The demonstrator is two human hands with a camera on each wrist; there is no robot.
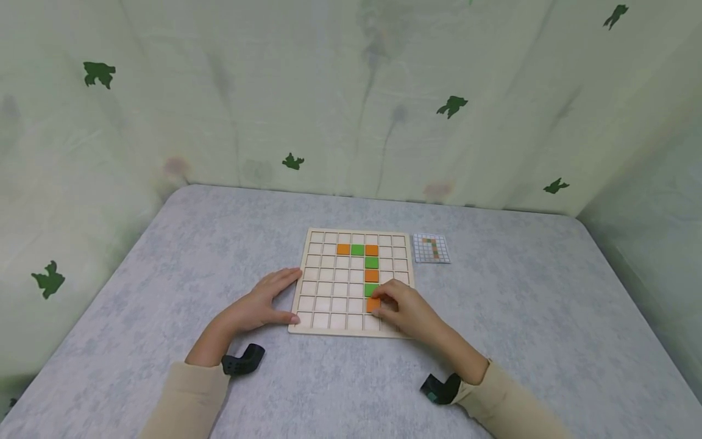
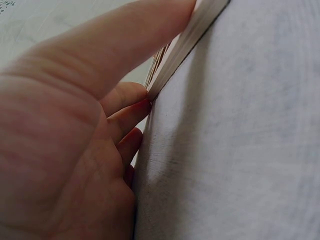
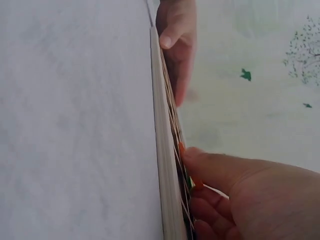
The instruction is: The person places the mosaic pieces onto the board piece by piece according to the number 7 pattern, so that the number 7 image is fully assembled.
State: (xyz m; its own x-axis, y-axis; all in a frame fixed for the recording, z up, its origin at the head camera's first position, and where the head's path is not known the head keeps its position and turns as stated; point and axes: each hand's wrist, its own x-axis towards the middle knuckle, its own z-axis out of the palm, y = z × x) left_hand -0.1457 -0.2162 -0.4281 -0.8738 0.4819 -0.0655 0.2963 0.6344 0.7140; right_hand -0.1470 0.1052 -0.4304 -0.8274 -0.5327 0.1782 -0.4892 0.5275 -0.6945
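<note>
A light wooden grid board (image 1: 328, 331) lies on the table. On it, orange and green square tiles alternate along a short row and down a column from the row's right end, a green tile (image 1: 358, 250) being mid-row. My right hand (image 1: 414, 311), curled over the column's lower end, pinches an orange tile (image 1: 373, 305) between thumb and fingertips; in the right wrist view its thumb (image 3: 205, 162) touches orange, and fingertips are partly hidden. My left hand (image 1: 255, 308) rests at the board's left edge, fingers fairly straight, thumb (image 2: 125, 40) at the near left corner.
A small card (image 1: 431, 248) printed with a grid and a similar coloured pattern lies just right of the board's far corner. The grey table (image 1: 192, 256) meets a pale curtain (image 1: 247, 91) with green leaf shapes. Black wrist devices sit at both cuffs.
</note>
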